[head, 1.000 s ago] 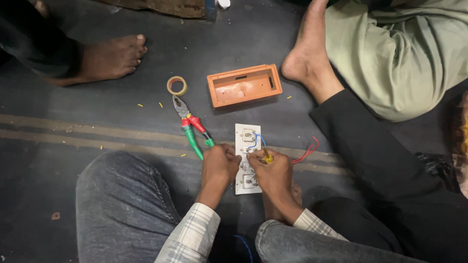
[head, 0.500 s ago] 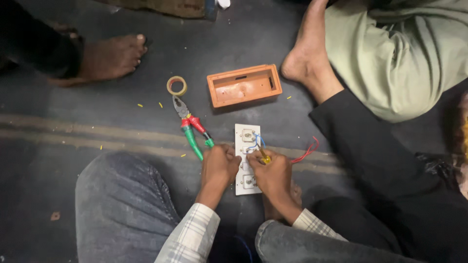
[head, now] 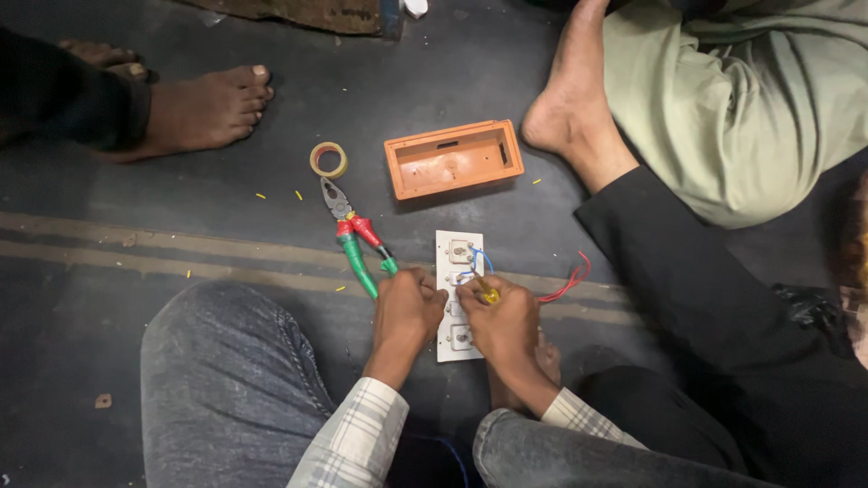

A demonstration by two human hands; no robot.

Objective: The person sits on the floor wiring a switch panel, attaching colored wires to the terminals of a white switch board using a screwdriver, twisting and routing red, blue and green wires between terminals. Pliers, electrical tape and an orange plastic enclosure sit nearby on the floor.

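Note:
A white switch plate [head: 458, 253] lies back side up on the dark floor between my knees. My left hand [head: 409, 307] presses on its left edge. My right hand [head: 503, 318] grips a small yellow-handled screwdriver [head: 486, 293] with its tip at a terminal in the plate's middle. Blue wires [head: 476, 263] loop over the plate and a red wire [head: 568, 282] trails off to the right.
Pliers with red and green handles [head: 354, 237] lie just left of the plate, a tape roll [head: 328, 159] beyond them. An orange plastic box [head: 453, 159] sits open further ahead. Other people's bare feet [head: 210, 107] and a leg [head: 579, 108] flank the spot.
Both hands stay on the plate with only slight shifts. The foot at the upper left has drawn back a little.

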